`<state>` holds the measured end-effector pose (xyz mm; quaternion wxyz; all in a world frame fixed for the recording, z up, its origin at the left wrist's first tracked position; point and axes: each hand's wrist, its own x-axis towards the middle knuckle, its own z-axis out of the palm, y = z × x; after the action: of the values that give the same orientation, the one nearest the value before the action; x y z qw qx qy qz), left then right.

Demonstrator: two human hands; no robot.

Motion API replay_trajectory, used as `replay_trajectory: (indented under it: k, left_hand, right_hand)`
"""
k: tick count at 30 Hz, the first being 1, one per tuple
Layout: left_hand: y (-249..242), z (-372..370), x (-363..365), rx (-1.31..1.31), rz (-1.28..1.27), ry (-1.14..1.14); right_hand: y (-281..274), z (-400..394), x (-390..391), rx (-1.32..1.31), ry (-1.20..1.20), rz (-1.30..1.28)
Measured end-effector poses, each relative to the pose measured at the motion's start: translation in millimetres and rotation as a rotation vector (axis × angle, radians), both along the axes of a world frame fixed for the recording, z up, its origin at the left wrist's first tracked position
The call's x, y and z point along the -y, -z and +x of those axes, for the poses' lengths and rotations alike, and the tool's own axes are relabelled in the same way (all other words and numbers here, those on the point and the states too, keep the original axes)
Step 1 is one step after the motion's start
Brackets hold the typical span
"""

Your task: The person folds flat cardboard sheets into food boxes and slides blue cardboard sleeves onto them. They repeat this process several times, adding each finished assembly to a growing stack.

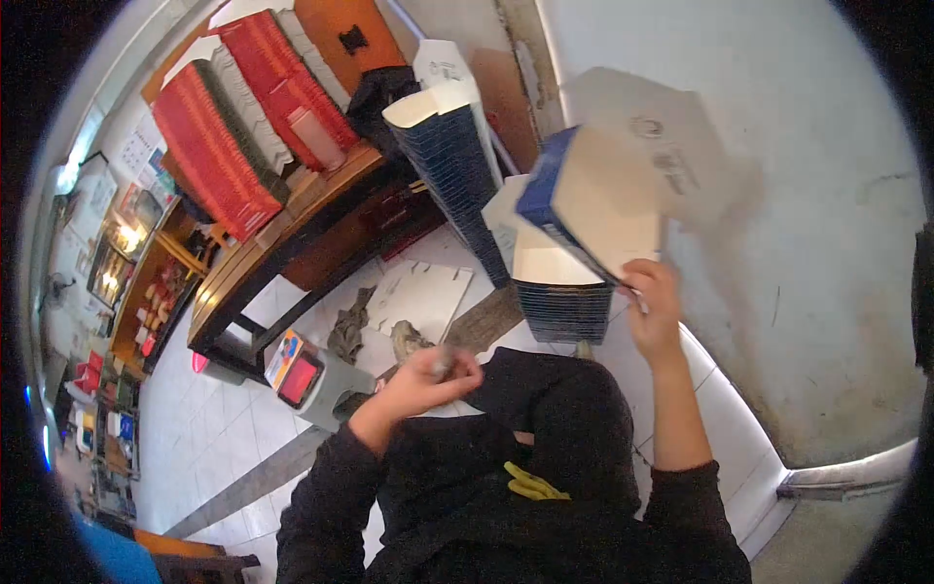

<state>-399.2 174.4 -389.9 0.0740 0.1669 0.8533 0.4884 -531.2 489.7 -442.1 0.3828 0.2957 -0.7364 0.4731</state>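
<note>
Box (608, 195) in right grip (650, 297), print (671, 161) illegible

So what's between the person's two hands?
Between the left hand and right hand, the head view shows the short stack of boxes, just beyond the knee.

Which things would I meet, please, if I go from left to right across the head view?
Grey stool, tall stack of blue boxes, shorter stack of blue boxes, right hand holding an open box.
</note>
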Motion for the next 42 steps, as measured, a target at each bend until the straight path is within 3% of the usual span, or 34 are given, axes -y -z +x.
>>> replay_trajectory:
  k: [1, 2, 4, 8, 10, 12, 14, 16, 18, 19, 21, 22, 25, 28, 32, 35, 37, 42]
  left_hand:
    - [-8, -20, -12, -0.319, -0.421, 0.063]
    - [-5, -39, -23, -0.341, -0.417, 0.074]
    - [9, -74, -34, -0.453, -0.742, -0.025]
    - [35, -127, -34, -0.523, -0.729, -0.147]
    - [51, -142, -21, -0.518, -0.874, -0.01]
    - [59, -143, -14, -0.559, -0.845, 0.034]
    - [66, -142, -13, -0.743, -0.623, 0.02]
    - [68, -136, -20, -0.708, -0.593, -0.008]
    - [69, -130, -29, -0.352, -0.313, -0.312]
    - [76, -134, -30, -0.358, -0.237, -0.349]
    - [79, -137, -29, -0.409, -0.191, -0.328]
    - [80, -139, -28, -0.464, -0.142, -0.302]
    - [73, -148, -18, -0.604, -0.331, -0.152]
    - [61, -155, -9, -0.609, -0.473, -0.06]
    - [45, -156, -12, -0.503, -0.422, 0.01]
    - [56, -175, -12, -0.404, -0.283, -0.011]
    - [59, -187, -28, -0.146, -0.071, -0.368]
    - [66, -206, -35, -0.388, -0.255, -0.397]
  right_hand:
    - [1, -6, 8, 0.008, -0.064, -0.014]
    - [-1, -12, 15, 0.016, -0.088, 0.031]
    - [14, -33, 31, 0.051, -0.112, 0.071]
    - [27, -54, 37, 0.075, -0.113, 0.165]
    - [33, -60, 26, 0.014, -0.062, 0.319]
    - [40, -66, 13, 0.002, -0.009, 0.284]
    - [36, -65, -2, -0.104, 0.174, 0.412]
    - [33, -64, -2, -0.115, 0.18, 0.401]
    - [32, -66, -2, -0.084, 0.173, 0.461]
    - [40, -70, 0, -0.079, 0.165, 0.462]
    - [63, -79, 5, 0.133, -0.066, -0.039]
    - [63, -81, 10, 0.14, -0.069, -0.041]
    - [52, -93, 35, 0.372, -0.404, -0.41]
    - [56, -103, 36, 0.303, -0.331, -0.229]
    - [61, -101, 33, 0.302, -0.337, -0.309]
    - [61, -96, 32, 0.338, -0.333, -0.362]
    - [64, -97, 32, 0.356, -0.337, -0.377]
    - [70, -99, 35, 0.344, -0.303, -0.383]
